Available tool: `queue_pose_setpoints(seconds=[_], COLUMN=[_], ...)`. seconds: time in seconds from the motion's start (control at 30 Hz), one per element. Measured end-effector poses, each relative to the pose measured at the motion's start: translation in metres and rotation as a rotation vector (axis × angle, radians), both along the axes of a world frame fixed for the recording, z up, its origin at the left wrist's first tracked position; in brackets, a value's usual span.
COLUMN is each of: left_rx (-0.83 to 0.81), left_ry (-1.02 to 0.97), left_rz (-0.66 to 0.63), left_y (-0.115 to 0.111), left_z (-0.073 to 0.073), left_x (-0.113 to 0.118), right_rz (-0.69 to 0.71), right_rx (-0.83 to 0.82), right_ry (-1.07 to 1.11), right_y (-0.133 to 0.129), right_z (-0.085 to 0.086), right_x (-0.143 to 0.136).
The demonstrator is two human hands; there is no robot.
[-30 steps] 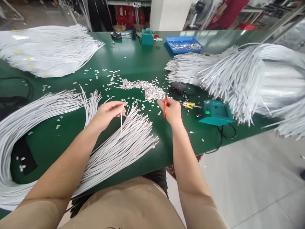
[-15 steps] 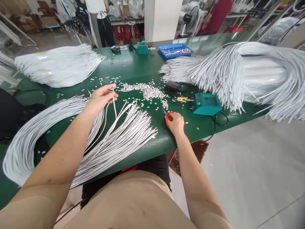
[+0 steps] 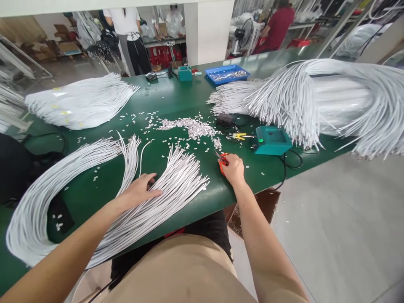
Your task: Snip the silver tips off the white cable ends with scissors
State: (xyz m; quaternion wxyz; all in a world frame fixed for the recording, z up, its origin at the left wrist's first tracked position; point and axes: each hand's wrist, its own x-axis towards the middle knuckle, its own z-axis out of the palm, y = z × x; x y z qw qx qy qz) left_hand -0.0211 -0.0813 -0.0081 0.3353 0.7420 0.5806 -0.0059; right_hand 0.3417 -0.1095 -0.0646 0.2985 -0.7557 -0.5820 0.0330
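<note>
Left hand [image 3: 141, 192] lower, amid cables [image 3: 178, 181]

A workshop — long green workbench [image 3: 179, 101], thick white cable bundles [image 3: 181, 176], small loose pieces [image 3: 197, 128], co-workers [image 3: 126, 23] beyond.

White cables [image 3: 179, 176] lie in a thick bundle on the bench [image 3: 217, 189], curving round in a U on the left; the nearer ends fan out to the right, beneath the left hand [image 3: 142, 191]. Small red-handled cutters [image 3: 222, 161] sit in the right hand [image 3: 234, 168], their narrow tips pointing forward and leftward.
</note>
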Motion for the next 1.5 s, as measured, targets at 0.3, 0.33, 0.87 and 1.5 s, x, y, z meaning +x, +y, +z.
queue_pose_setpoints(seconds=[0.3, 0.33, 0.87, 1.5], left_rx=[-0.458, -0.447, 0.282, 0.137], left_ry=[-0.523, -0.569, -0.234, 0.145], left_rz=[0.246, 0.288, 0.597, 0.418], left_y=[0.018, 0.02, 0.032, 0.019], left_z=[0.045, 0.048, 0.03, 0.044], left_x=[-0.024, -0.03, -0.081, -0.07], right_rz=[0.017, 0.022, 0.028, 0.014], right_rx=[0.005, 0.005, -0.018, 0.011], right_ry=[-0.018, -0.023, -0.069, -0.06], right_y=[0.001, 0.001, 0.005, 0.003], right_z=[-0.003, -0.003, 0.0, -0.005], right_x=[0.002, 0.002, 0.003, 0.0])
